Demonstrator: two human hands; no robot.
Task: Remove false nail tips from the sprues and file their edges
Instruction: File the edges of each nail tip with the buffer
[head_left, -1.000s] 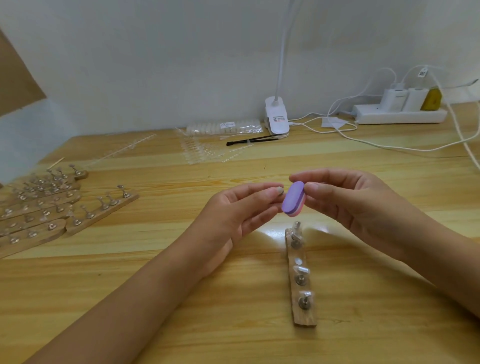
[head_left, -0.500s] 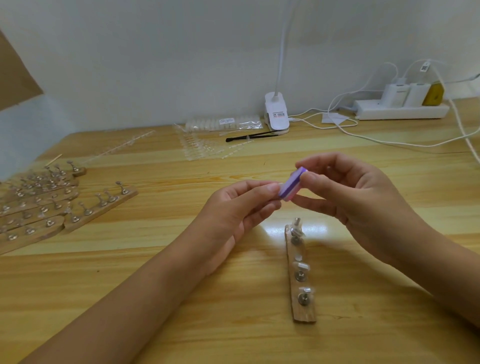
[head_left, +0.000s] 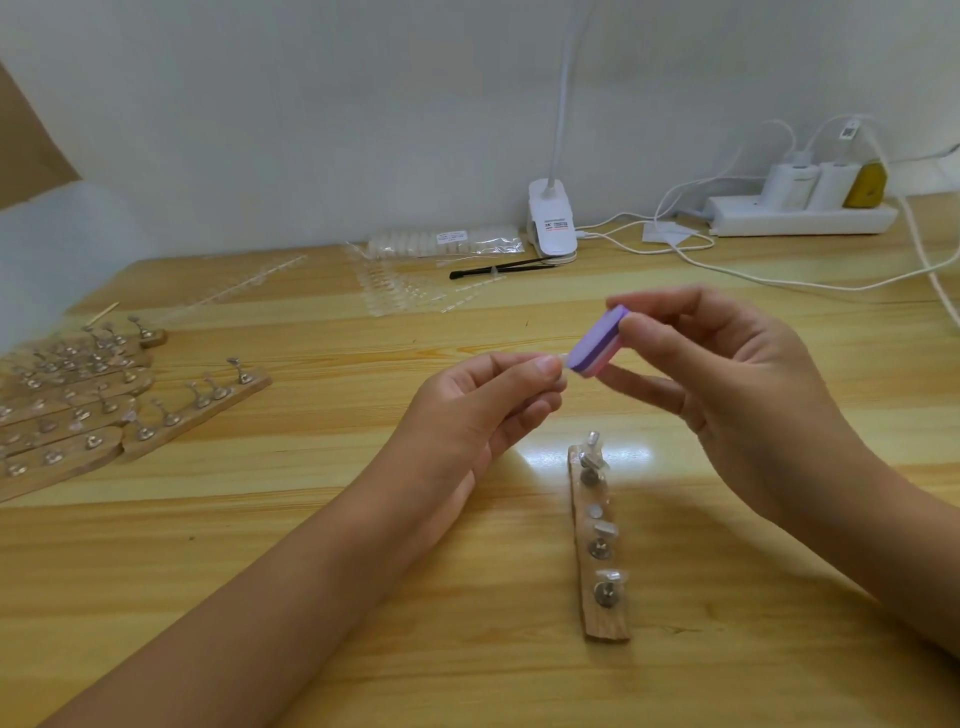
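Lining bench (head_left: 260, 483) left edge: wooden holder strips (head_left: 130, 415). Well apart from them, left hand (head_left: 483, 410) pinched clear nail tip (head_left: 563, 358) in fingers (head_left: 530, 371) above bench. Tip edge touched purple file block (head_left: 597, 340), gripped by right hand (head_left: 727, 384) fingers (head_left: 644, 330), over single holder strip (head_left: 605, 618).

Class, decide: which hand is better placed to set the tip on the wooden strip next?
Probably left: the left hand pinches the nail tip, while the right hand holds the file.
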